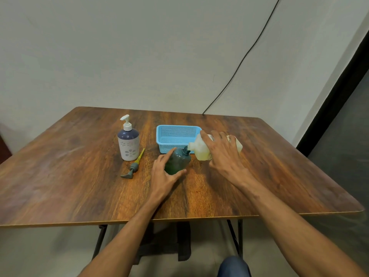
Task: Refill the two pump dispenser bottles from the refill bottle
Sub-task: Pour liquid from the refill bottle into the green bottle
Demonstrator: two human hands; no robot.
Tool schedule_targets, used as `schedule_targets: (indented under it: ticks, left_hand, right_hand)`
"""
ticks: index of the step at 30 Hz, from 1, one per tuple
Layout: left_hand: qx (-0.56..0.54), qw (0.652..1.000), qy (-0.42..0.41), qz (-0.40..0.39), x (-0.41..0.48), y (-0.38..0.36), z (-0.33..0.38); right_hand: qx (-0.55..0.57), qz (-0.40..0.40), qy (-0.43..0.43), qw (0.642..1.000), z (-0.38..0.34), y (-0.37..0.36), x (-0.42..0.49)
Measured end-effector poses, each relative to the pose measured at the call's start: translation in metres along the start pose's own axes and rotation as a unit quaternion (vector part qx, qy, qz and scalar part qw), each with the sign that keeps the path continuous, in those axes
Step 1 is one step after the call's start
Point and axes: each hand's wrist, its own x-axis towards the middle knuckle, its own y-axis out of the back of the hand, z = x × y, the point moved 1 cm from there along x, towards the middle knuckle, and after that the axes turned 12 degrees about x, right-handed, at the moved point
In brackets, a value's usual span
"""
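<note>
My left hand (165, 172) wraps around a dark green translucent dispenser bottle (178, 159) standing near the table's middle, its pump removed. My right hand (221, 152) grips the whitish refill bottle (200, 149), which is tipped on its side with its spout touching the green bottle's open neck. Yellowish liquid shows inside the refill bottle. The removed grey pump head with a yellow tube (133, 166) lies on the table left of the green bottle. A second dispenser bottle (128, 142), white and dark blue with a white pump fitted, stands upright further left.
A light blue perforated plastic basket (175, 129) sits just behind the two held bottles. The wooden table (79, 186) stands against a pale wall, and a black cable (239, 62) runs down the wall behind it. A knee in blue fabric (233, 266) shows below the table's front edge.
</note>
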Motion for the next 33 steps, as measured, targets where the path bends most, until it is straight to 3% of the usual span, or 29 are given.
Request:
schedule_targets:
  ticks: [33]
  left_hand:
    - [-0.008,1.0,-0.002,0.003,-0.0008,0.0018,0.0022]
  right_hand:
    - [-0.008,-0.003,0.0,1.0,-0.002,0.0028,-0.0008]
